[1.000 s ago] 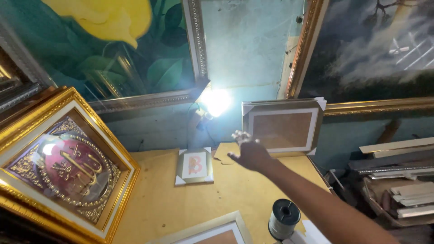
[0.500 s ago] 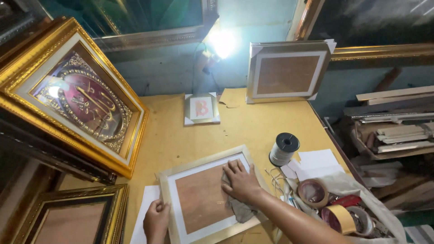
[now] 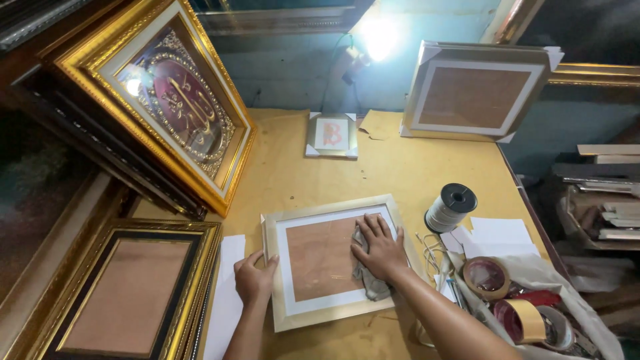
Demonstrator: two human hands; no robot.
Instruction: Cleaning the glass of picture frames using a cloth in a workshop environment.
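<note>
Nearest, bottom left: gold-and-black frame (image 3: 130, 293) with a brown panel, leaning off the table edge, a white sheet (image 3: 227, 293) just beside it. Left hand (image 3: 255, 277) grips the left edge of the pale frame (image 3: 333, 260), fingers curled over the moulding, thumb on top. That frame lies flat on the yellow table (image 3: 293, 173), near the front edge, white mat around a brown centre. Right hand (image 3: 381, 248) lies palm down on the right part of its glass, fingers spread and flat, pressing a grey cloth (image 3: 370, 280) that sticks out below the palm.

Right of the frame: grey spool (image 3: 451, 208) standing upright, white paper sheets (image 3: 497, 233) just beside it, then tape rolls (image 3: 510, 300) in a pile on a pale cloth; a red item sits among them, too blurred to tell what.

Left: large ornate gold frame (image 3: 170, 100) with a maroon and gold relief, tilted, leaning against darker frames behind.

Further back, mid table: small silver frame (image 3: 331, 135) with a red figure, lying flat. Far right: another pale frame (image 3: 475, 93) with white corner protectors, propped against the blue wall (image 3: 287, 67). A bright lamp (image 3: 379, 35) glares between the two. Far right, off the table: stacked mouldings (image 3: 603, 200).
</note>
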